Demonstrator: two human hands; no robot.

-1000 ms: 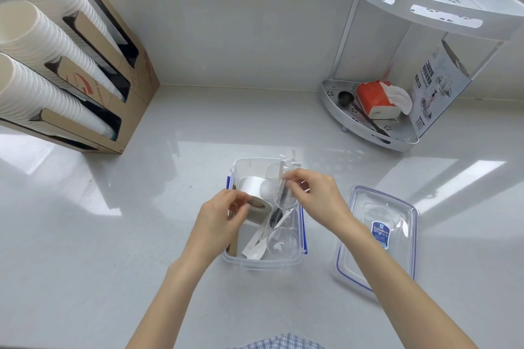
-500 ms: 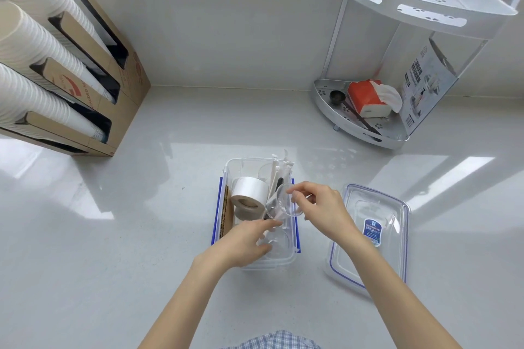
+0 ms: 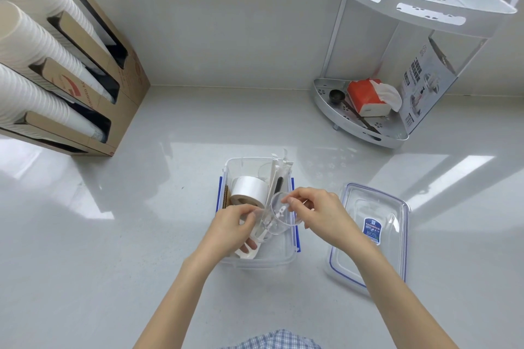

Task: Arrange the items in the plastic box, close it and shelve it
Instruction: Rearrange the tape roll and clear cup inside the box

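A clear plastic box [image 3: 279,258] with blue side clips stands open on the counter in front of me. Inside lie a white tape roll [image 3: 251,190], wrapped white utensils [image 3: 276,176] leaning on the far wall, and brown card at the left wall. My right hand [image 3: 317,214] pinches the rim of a small clear cup [image 3: 283,214] over the box. My left hand [image 3: 231,228] reaches into the box and grips a second clear cup [image 3: 259,231] against it. The clear lid [image 3: 368,235], with a blue label, lies on the counter to the right of the box.
A white two-tier corner shelf [image 3: 360,122] stands at the back right, holding a red tissue pack [image 3: 367,98], a black scoop and a printed box. Cardboard dispensers with stacks of white paper cups [image 3: 42,45] stand at the back left.
My left hand left the tape roll and dropped to the near end of the box. My right hand brought the clear cup down and nearer, beside my left hand.
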